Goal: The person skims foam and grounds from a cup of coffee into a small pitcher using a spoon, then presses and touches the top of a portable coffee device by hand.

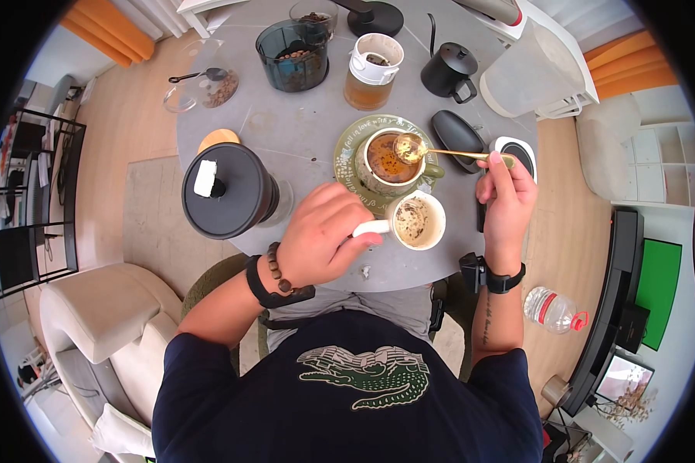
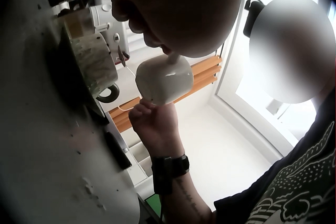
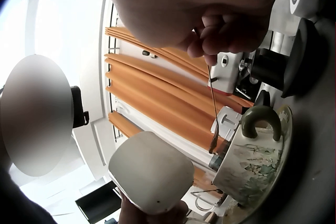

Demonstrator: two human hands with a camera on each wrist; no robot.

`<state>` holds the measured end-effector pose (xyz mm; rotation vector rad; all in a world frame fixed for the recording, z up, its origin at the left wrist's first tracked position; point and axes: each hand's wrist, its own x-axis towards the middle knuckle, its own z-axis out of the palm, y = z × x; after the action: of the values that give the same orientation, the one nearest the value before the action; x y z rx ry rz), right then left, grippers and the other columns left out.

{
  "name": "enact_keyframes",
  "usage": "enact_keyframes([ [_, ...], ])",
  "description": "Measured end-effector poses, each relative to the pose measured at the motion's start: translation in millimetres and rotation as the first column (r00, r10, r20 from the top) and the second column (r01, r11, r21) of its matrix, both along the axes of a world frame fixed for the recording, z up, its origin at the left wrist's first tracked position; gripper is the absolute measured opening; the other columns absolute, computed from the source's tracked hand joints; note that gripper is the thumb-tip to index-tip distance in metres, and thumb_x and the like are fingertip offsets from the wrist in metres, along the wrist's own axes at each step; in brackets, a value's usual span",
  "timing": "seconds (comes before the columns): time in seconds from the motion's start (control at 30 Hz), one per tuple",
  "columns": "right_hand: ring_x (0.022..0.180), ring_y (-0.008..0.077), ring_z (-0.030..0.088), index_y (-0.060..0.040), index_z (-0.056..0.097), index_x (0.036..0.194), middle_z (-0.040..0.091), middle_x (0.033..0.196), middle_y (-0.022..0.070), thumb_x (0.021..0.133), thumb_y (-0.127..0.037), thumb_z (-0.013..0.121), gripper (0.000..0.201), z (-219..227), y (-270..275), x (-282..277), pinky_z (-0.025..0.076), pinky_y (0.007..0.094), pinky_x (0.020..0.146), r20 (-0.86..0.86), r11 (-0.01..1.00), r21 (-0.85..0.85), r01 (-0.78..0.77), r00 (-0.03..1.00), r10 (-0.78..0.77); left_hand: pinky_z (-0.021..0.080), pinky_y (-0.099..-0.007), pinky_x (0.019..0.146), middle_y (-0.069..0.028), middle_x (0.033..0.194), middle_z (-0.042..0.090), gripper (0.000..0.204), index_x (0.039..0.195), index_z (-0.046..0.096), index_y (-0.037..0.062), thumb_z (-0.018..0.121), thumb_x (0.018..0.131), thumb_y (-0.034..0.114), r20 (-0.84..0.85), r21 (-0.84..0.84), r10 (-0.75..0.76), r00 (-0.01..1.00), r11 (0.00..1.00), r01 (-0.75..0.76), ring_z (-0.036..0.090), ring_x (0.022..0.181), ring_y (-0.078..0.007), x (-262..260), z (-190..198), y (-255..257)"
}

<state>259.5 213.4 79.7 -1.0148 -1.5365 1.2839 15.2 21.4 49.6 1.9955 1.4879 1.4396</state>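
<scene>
Over the grey tabletop [image 1: 293,150], a person's left grip [image 1: 320,239] is closed on the white handle [image 1: 371,227] of the cup [image 1: 418,222], which is held in the air, just beside the mug [image 1: 372,181] and on the person's side of it. Inside the cup, dark bits stick to the wall and the bottom. The right grip [image 1: 510,185] pinches the end of the gold spoon [image 1: 410,148], whose bowl is situated above the right part of the mug's opening; in the right wrist view, the bowl does not touch the mug. The mug contains a brown liquid and stands upright on the green plate [image 1: 351,143], its green handle [image 1: 434,170] pointing to the right. Behind it there stands a jug [image 1: 367,91], with amber liquid below its white top. Near this jug is the black kettle [image 1: 449,68].
</scene>
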Motion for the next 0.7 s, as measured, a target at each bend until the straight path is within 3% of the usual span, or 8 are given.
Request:
enact_keyframes([
  [0.17, 0.061, 0.0055, 0.055, 0.0018, 0.08, 0.104, 0.066, 0.072, -0.0008, 0.112, -0.015, 0.074, 0.02, 0.3, -15.1, -3.2, 0.042, 0.0248, 0.058, 0.064, 0.98, 0.197, -0.001, 0.998, -0.012, 0.05, -0.0458, 0.08, -0.0102, 0.092, 0.068, 0.021, 0.099, 0.071, 0.004, 0.082, 0.097, 0.021, 0.034, 0.018, 0.023, 0.999, 1.0, -0.024, 0.062, 0.086, -0.0344, -0.2, -4.8, 1.6],
  [0.27, 0.066, 0.01, 0.065, 0.0053, 0.079, 0.107, 0.074, 0.079, 0.0049, 0.106, -0.006, 0.077, 0.011, -1.3, -20.1, 0.1, 0.05, 0.0266, 0.063, 0.281, 0.818, 0.567, -0.099, 0.956, -0.079, 0.049, -0.0448, 0.076, -0.0142, 0.089, 0.066, 0.022, 0.098, 0.068, 0.001, 0.076, 0.103, 0.021, 0.03, 0.038, 0.008, 1.0, 0.999, -0.009, 0.06, 0.083, -0.0361, -2.2, -7.1, 1.8],
  [0.37, 0.067, 0.0107, 0.066, 0.0051, 0.079, 0.107, 0.075, 0.08, 0.0062, 0.106, -0.005, 0.077, 0.011, -0.6, -18.5, -4.0, 0.05, 0.0268, 0.064, 0.293, 0.665, 0.728, -0.164, 0.952, -0.085, 0.049, -0.0447, 0.076, -0.0145, 0.089, 0.066, 0.022, 0.099, 0.068, 0.0006, 0.076, 0.103, 0.02, 0.03, 0.021, 0.019, 0.999, 1.0, -0.019, 0.06, 0.083, -0.0363, -2.3, -6.8, 1.5],
  [0.4, 0.067, 0.0107, 0.066, 0.0051, 0.079, 0.107, 0.075, 0.08, 0.0062, 0.106, -0.005, 0.077, 0.011, -1.7, -19.6, -3.1, 0.05, 0.0268, 0.064, 0.292, 0.666, 0.728, -0.163, 0.952, -0.086, 0.049, -0.0447, 0.076, -0.0145, 0.089, 0.066, 0.021, 0.099, 0.068, 0.0004, 0.075, 0.103, 0.02, 0.039, 0.024, 0.021, 0.999, 0.999, -0.022, 0.06, 0.083, -0.0364, -1.9, -7.3, 2.0],
  [0.47, 0.066, 0.0087, 0.063, 0.004, 0.079, 0.105, 0.072, 0.077, 0.0036, 0.108, -0.009, 0.075, 0.013, -4.2, -21.7, -0.2, 0.048, 0.0258, 0.062, 0.158, 0.873, 0.487, -0.015, 0.985, -0.071, 0.049, -0.0447, 0.076, -0.0145, 0.089, 0.065, 0.02, 0.1, 0.068, 0.0003, 0.074, 0.104, 0.019, 0.045, 0.027, 0.022, 0.999, 0.999, -0.023, 0.06, 0.082, -0.0365, -0.4, -8.4, 2.8],
  [0.5, 0.066, 0.0087, 0.063, 0.004, 0.079, 0.105, 0.072, 0.077, 0.0036, 0.108, -0.009, 0.075, 0.013, -2.1, -20.9, 0.3, 0.048, 0.0258, 0.062, 0.156, 0.873, 0.487, -0.013, 0.985, -0.072, 0.049, -0.0439, 0.076, -0.0143, 0.089, 0.065, 0.019, 0.1, 0.068, 0.0003, 0.073, 0.105, 0.018, 0.079, 0.003, 0.025, 0.997, 1.0, -0.025, 0.06, 0.082, -0.0357, 0.2, -9.6, 2.8],
  [0.57, 0.064, 0.0062, 0.058, 0.0026, 0.078, 0.103, 0.067, 0.075, 0.0001, 0.111, -0.014, 0.074, 0.019, 5.1, -17.1, 0.8, 0.044, 0.0245, 0.061, 0.033, 0.982, 0.189, -0.016, 0.999, 0.009, 0.049, -0.043, 0.076, -0.0141, 0.089, 0.065, 0.018, 0.1, 0.068, 0.0004, 0.071, 0.107, 0.017, 0.111, -0.02, 0.025, 0.993, 1.0, -0.023, 0.059, 0.082, -0.035, 2.1, -8.3, 2.7],
  [0.7, 0.062, 0.0047, 0.053, 0.0018, 0.077, 0.1, 0.062, 0.07, -0.0025, 0.113, -0.019, 0.072, 0.025, 4.1, -10.5, 7.1, 0.039, 0.024, 0.059, 0.065, 0.992, 0.101, -0.071, 0.996, 0.064, 0.046, -0.0366, 0.075, -0.0077, 0.086, 0.062, 0.025, 0.099, 0.067, 0.0007, 0.064, 0.114, 0.02, 0.33, -0.203, 0.106, 0.938, 0.978, -0.039, 0.055, 0.08, -0.0208, 13.6, -4.9, 1.1],
])
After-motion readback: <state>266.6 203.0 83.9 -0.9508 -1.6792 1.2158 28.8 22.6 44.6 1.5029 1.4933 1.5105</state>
